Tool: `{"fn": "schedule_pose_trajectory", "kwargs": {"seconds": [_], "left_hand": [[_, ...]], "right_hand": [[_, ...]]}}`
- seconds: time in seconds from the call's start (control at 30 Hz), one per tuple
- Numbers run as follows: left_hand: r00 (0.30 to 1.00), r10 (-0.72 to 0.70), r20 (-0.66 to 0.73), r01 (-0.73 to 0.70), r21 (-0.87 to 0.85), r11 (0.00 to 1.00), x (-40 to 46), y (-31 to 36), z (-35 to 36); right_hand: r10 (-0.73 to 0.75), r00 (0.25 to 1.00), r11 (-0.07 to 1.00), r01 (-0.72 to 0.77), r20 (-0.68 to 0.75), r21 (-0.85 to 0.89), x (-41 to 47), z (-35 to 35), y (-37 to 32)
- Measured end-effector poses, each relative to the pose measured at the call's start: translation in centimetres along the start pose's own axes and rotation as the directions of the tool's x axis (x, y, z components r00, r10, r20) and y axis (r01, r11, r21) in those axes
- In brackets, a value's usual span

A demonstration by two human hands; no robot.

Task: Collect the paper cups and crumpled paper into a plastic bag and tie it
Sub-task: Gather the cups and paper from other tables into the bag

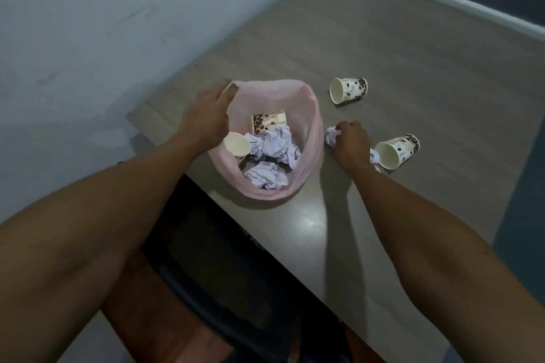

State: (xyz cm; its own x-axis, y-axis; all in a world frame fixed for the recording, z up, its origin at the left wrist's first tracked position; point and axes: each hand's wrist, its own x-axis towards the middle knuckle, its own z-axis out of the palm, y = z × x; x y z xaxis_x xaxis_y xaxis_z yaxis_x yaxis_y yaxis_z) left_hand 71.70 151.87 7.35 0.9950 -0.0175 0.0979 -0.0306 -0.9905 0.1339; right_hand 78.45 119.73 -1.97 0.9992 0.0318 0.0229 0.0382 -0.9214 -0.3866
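A pink plastic bag (311, 132) stands open on the grey table (398, 47). Inside lie two paper cups (268, 122) with a coffee-bean print and several crumpled white papers (277, 146). My left hand (206, 118) grips the bag's left rim and holds it open. Just right of the bag, my right hand (352, 141) grips a crumpled paper (332, 136) on the table. Another bit of crumpled paper (374, 156) shows behind my right wrist. Two more cups lie on their sides: one (348, 90) beyond my right hand, one (396, 151) to its right.
The table's left edge meets a pale wall (88, 38). A dark chair (224, 268) stands below the table's near edge, under my arms. A white baseboard (460, 0) runs along the far right.
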Motion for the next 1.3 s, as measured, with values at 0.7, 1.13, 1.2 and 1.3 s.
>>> {"fn": "schedule_pose_trajectory", "kwargs": {"seconds": [0.7, 1.13, 1.2, 1.3], "left_hand": [[0.999, -0.040, 0.007, 0.040, -0.189, 0.981, 1.8, 1.5, -0.4], [0.999, 0.019, -0.040, -0.024, -0.134, 0.991, 1.2, 2.8, 0.9], [0.999, 0.011, -0.031, -0.014, -0.117, 0.993, 1.0, 2.5, 1.0], [0.999, 0.002, -0.037, -0.007, -0.120, 0.993, 0.6, 1.9, 1.0]], "right_hand": [[-0.490, 0.870, 0.855, 0.492, -0.055, 0.162, -3.6, 0.4, -10.2], [-0.058, 0.979, 0.933, 0.123, 0.196, -0.339, -5.3, 0.1, 5.6], [-0.093, 0.981, 0.935, 0.145, 0.171, -0.324, -5.7, 0.7, 5.9], [-0.110, 0.979, 0.951, 0.154, 0.170, -0.268, -6.1, 0.7, 5.9]]}}
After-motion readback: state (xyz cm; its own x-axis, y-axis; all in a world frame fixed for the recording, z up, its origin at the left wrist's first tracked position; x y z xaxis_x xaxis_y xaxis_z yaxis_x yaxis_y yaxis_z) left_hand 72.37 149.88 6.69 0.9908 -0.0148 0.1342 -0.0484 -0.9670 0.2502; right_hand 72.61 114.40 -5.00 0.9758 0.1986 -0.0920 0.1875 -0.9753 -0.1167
